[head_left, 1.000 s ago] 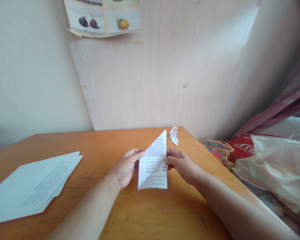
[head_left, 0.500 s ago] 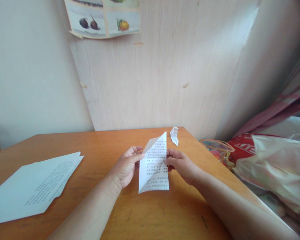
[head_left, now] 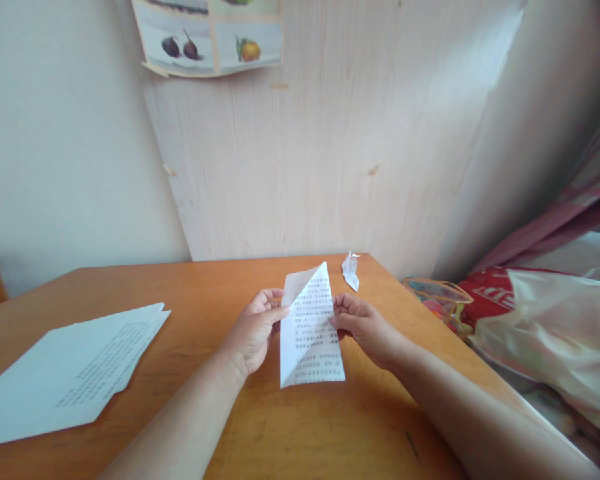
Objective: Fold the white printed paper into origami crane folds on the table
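Observation:
A folded sheet of printed paper (head_left: 314, 327) is held up above the table, between my two hands. A diagonal crease crosses it, and its upper left part shows blank white. My left hand (head_left: 260, 328) pinches the left edge, thumb in front and fingers partly hidden behind the sheet. On the right edge, my right hand (head_left: 361, 327) grips it with the thumb on the printed face. Beyond my right hand, a small folded paper crane (head_left: 351, 271) rests near the table's far right corner.
The wooden table (head_left: 195, 433) carries a stack of paper sheets (head_left: 45, 380) at the left. Past its right edge lie plastic bags (head_left: 545, 333) and a mesh-like bundle (head_left: 440, 298). A panel (head_left: 305, 167) with fruit pictures (head_left: 210, 40) stands behind.
The paper has turned slightly in my hands, with its top tip shifted left and its lower right corner shifted right. More of its face shows. Both hands keep their grip.

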Action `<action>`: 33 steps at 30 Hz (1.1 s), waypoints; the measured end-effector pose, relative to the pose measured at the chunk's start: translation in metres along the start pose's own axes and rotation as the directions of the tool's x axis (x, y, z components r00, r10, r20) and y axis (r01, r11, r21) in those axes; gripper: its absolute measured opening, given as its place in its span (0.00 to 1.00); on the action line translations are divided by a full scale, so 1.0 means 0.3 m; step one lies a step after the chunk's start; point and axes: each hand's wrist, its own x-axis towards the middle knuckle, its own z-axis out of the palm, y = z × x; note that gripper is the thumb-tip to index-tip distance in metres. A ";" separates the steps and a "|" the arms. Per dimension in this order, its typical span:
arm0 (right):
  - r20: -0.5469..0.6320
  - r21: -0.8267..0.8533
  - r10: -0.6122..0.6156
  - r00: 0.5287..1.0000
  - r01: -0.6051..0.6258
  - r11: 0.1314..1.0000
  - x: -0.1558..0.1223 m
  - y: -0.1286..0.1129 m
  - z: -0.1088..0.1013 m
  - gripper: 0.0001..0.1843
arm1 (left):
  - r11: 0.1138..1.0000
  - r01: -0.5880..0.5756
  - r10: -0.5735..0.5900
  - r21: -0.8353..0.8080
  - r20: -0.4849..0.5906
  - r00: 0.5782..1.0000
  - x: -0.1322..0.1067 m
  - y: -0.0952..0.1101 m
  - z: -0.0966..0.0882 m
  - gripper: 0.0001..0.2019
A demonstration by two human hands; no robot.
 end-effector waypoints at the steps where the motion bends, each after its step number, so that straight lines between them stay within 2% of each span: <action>1: 0.005 0.000 -0.004 1.000 0.004 1.000 0.000 0.000 0.000 0.08 | 1.000 -0.008 0.008 0.005 0.001 1.000 0.000 0.000 0.001 0.19; 13: 0.016 0.002 -0.040 0.999 0.040 0.999 0.011 0.020 -0.013 0.11 | 0.997 -0.068 0.069 0.048 -0.032 0.997 -0.003 -0.001 0.009 0.18; 18: 0.001 -0.012 -0.011 1.000 0.011 1.000 0.005 0.007 -0.008 0.11 | 0.999 -0.038 0.040 0.033 -0.059 0.997 -0.006 0.001 0.009 0.28; 21: -0.014 -0.023 -0.010 1.000 0.010 1.000 0.000 -0.002 -0.004 0.11 | 1.000 -0.009 0.009 0.008 -0.084 0.996 -0.008 0.002 0.011 0.30; 28: -0.017 -0.033 -0.016 1.000 0.015 0.999 0.002 -0.004 -0.002 0.10 | 1.000 0.009 -0.011 -0.028 -0.066 0.998 -0.006 0.005 0.013 0.30; 33: -0.009 -0.033 -0.012 1.000 0.012 0.999 0.003 -0.001 -0.003 0.10 | 1.000 -0.024 0.023 -0.020 -0.057 0.998 -0.004 0.003 0.010 0.28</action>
